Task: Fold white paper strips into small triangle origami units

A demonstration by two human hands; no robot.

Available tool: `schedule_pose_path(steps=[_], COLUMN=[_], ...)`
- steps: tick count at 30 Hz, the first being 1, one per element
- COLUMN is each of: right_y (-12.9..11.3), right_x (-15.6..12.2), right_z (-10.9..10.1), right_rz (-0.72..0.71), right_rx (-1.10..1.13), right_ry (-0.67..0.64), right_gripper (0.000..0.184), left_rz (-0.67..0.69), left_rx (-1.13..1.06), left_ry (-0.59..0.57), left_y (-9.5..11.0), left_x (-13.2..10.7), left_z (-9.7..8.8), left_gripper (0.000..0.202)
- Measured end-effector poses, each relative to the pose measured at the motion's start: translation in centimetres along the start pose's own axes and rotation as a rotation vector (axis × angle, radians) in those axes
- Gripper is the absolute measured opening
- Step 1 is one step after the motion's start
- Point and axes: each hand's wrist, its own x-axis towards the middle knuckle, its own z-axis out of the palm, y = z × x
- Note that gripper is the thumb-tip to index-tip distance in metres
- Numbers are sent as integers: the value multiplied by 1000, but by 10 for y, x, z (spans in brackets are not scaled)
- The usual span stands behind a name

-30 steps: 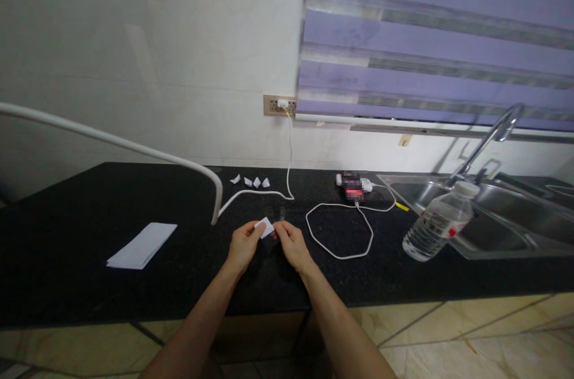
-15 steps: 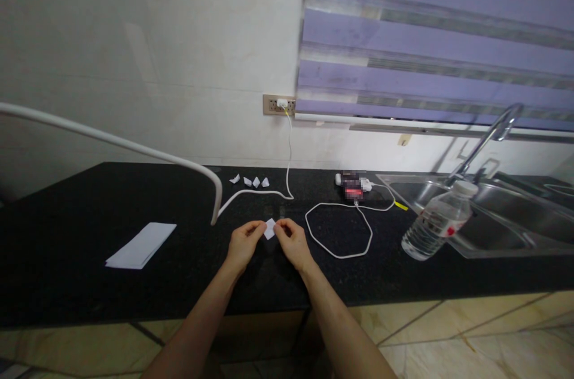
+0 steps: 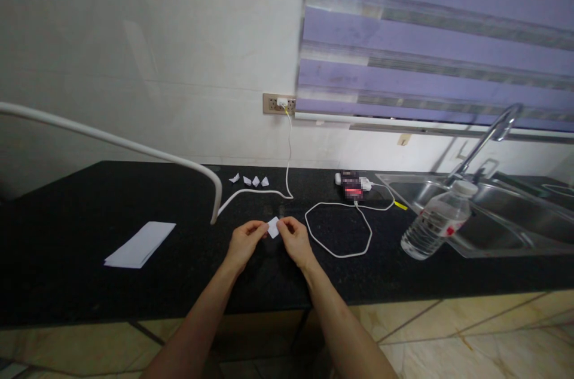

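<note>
**Head camera: paper scrap turns and shrinks between two pinches**

Both hands are over the near middle of the black countertop (image 3: 89, 211), and the small white paper piece (image 3: 273, 226) sits right between them, held just above the surface. The left hand (image 3: 244, 241) pinches its left edge with thumb and forefinger, and the right hand (image 3: 293, 238) pinches the right edge the same way. A second ago the piece lay flatter and wider, mostly on the left hand's side. Now it has turned onto a corner, shows less face, and the fingertips have closed in on it. That reads as a fold being worked tighter, much like the four little folded pieces (image 3: 250, 180) lined up near the wall. The flat paper stack (image 3: 140, 243) lies well off to the left, untouched.

On to the containers. A capped clear water bottle (image 3: 437, 220) leans tilted against the rim of the steel sink (image 3: 493, 211). How much liquid it holds I can't tell. The sink's basin is partly hidden by the bottle and rim, so its contents can't be made out.
</note>
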Motion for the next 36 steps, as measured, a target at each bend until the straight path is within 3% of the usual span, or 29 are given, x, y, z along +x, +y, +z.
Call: schedule_pose_path(steps=[8,14,20,27,31,36], right_y=[-2,-3,1,2,-2,-2], right_x=[-3,-5,-3,-6,-7,-5], right_z=[0,-1,0,2,2,2], right_rz=[13,-14,-34,-274,-327,-335], right_rx=[-23,-65,-41,-88,-147,-155], right_ry=[-19,-114,-151,-52,-79,-61], right_gripper=[21,22,27,36,27,13], left_rz=[28,64,15,-57,-38,23], left_rx=[35,129,48,-119,-150,-27], left_ry=[-14,-39,33,93,51,-3], left_y=[-1,3,2,1,0,2], left_x=[1,-1,0,2,1,0], left_z=[-4,-1,-2,-1,-1,-2], left_gripper=[20,21,23,27,39,32])
